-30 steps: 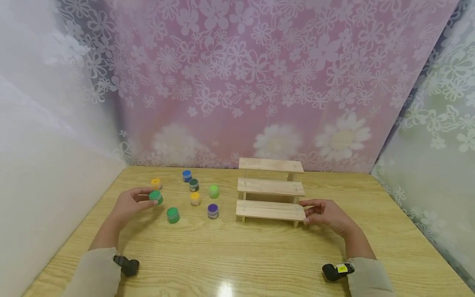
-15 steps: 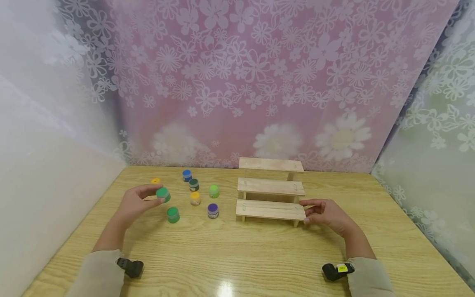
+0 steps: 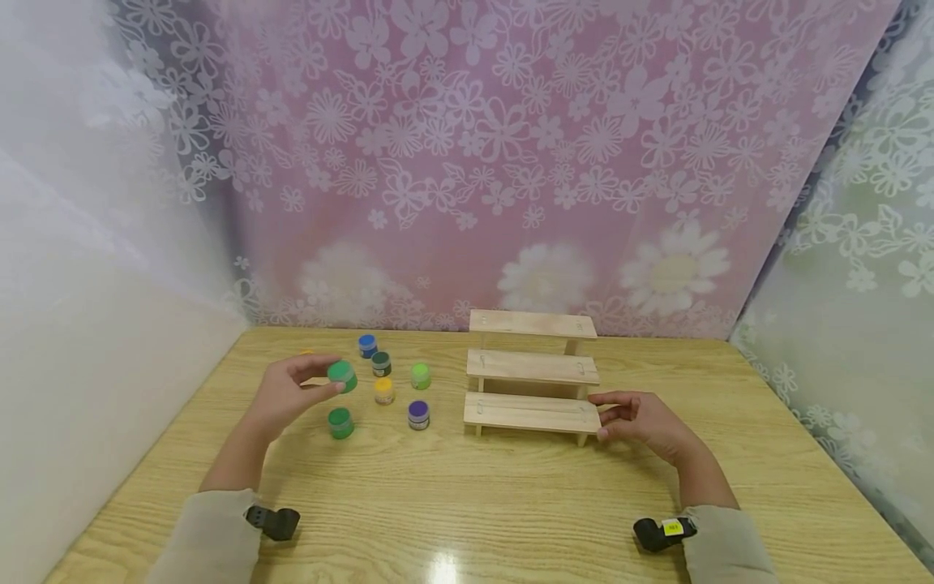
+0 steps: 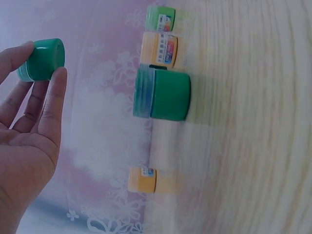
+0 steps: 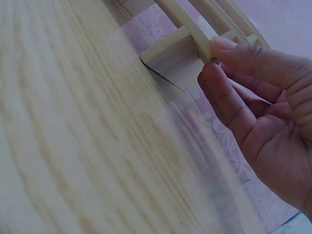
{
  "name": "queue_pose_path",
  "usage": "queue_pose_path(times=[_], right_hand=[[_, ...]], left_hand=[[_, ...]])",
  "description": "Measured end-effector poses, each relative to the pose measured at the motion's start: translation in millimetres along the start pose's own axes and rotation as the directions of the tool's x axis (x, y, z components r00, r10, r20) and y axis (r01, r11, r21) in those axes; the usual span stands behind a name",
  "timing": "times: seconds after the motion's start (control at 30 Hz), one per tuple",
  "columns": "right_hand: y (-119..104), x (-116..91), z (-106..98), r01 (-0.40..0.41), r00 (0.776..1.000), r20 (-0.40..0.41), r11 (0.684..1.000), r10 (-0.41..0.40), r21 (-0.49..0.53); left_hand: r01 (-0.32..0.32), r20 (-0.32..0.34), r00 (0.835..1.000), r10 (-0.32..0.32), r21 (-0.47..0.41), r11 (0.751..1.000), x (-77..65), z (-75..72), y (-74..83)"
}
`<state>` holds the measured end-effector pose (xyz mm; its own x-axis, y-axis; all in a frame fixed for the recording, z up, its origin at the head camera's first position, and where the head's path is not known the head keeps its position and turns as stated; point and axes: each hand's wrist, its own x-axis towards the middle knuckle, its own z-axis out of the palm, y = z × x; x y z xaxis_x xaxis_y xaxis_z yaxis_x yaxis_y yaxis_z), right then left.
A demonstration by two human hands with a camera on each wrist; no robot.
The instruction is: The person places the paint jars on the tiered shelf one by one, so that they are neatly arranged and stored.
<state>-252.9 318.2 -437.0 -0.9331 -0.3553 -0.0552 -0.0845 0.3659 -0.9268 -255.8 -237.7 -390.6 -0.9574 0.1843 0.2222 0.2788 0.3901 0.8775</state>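
Green jar point(image 3: 341, 375) pinched by left grip point(image 3: 283, 399) above desk point(image 3: 452, 495); could be dropped if pinch slips. Dark-green jar point(image 3: 381, 364) nearby could be knocked by low pass. Wooden stand point(image 3: 533, 367) pinched at lowest step by right grip point(image 3: 649, 426); could be skewed by tug.

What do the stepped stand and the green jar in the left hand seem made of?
Stepped stand: most likely wood, seemingly unpainted and matte; its pale boards show grain.
Green jar in the left hand: probably smooth plastic, judging by the soft sheen and paler, translucent-looking lid.
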Motion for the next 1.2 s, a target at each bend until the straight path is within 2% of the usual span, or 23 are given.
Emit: queue_pose_path(times=[0.27,0.5,0.83,1.2], right_hand=[[0,0,0,-0.004,1.0,0.005,1.0,0.004,0.001],[-1,0,1,-0.005,1.0,0.018,1.0,0.005,0.019],[0,-1,-1,-0.006,1.0,0.014,1.0,0.006,0.021],[1,0,-1,-0.006,1.0,0.02,0.999,0.005,0.042]], left_hand=[[-0.023,0.017,1.0,0.023,-0.016,1.0,3.9,9.2,12.8],[-0.071,0.05,0.996,0.075,-0.084,0.994,8.2,19.0,22.0],[-0.054,0.132,0.988,0.08,-0.189,0.98,14.3,33.0,33.5],[-0.028,0.171,0.984,0.053,-0.145,0.989,21.1,52.2,47.6]])
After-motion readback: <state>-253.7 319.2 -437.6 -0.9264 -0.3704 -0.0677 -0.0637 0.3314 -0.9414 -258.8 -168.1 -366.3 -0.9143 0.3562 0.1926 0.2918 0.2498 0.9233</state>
